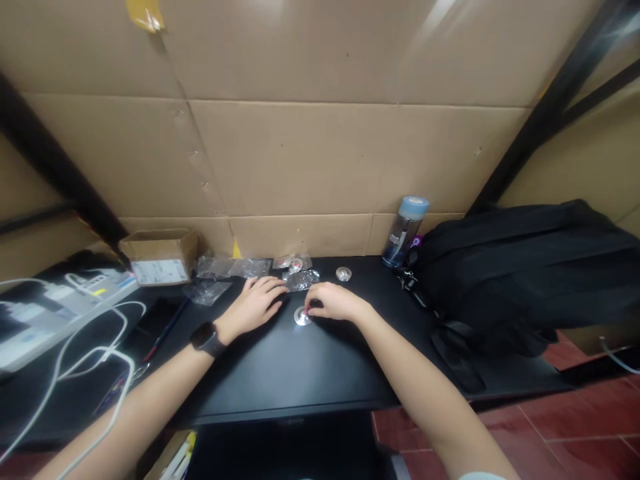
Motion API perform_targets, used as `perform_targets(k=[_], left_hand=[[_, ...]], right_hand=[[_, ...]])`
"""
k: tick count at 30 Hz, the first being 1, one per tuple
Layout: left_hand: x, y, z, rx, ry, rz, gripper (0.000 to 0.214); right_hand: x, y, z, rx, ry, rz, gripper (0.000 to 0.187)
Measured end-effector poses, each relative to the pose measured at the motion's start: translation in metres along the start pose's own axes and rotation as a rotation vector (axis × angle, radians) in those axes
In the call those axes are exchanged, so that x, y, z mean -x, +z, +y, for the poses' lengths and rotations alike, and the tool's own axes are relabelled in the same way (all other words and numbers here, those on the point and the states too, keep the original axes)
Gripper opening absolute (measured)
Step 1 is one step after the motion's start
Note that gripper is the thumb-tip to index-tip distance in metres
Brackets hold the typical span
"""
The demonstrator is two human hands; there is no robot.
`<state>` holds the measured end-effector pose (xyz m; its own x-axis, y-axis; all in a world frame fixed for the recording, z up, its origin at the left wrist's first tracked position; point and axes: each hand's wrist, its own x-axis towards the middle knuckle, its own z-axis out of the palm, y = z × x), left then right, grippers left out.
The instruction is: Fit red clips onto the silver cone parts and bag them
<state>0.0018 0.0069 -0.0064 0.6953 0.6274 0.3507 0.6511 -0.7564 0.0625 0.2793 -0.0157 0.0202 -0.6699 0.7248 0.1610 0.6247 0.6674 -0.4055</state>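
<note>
A small shiny silver disc (301,317), round like a shallow metal cap, lies on the black table. My right hand (334,301) has its fingers pinched at the disc's right edge, where a bit of red shows. To the left, my left hand (257,303) rests palm down with its fingers stretched out, holding nothing, close to a crumpled clear plastic bag (302,280). A second round silver piece (343,273) sits behind my right hand. More small silver and red pieces (295,264) lie in clear plastic at the back.
An open cardboard box (159,257) and clear plastic bags (207,291) are at the back left. A white power strip (65,313) with looping white cables lies left. A water bottle (405,230) and a black backpack (525,267) occupy the right. Cardboard (300,160) walls the back.
</note>
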Motion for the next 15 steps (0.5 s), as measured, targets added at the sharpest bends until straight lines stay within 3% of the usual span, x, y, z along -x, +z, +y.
perform_targets(k=[9, 12, 15], left_hand=[[-0.029, 0.009, 0.016, 0.015, -0.005, 0.058, 0.031], [-0.024, 0.011, 0.026, 0.066, -0.023, 0.093, 0.028], [-0.017, 0.006, 0.023, 0.099, -0.051, 0.133, 0.028]], right_hand=[[-0.005, 0.0, 0.005, -0.03, -0.015, 0.046, 0.005], [0.002, -0.011, 0.031, 0.003, 0.118, 0.201, 0.008], [0.015, -0.02, 0.067, 0.071, 0.303, 0.396, 0.027]])
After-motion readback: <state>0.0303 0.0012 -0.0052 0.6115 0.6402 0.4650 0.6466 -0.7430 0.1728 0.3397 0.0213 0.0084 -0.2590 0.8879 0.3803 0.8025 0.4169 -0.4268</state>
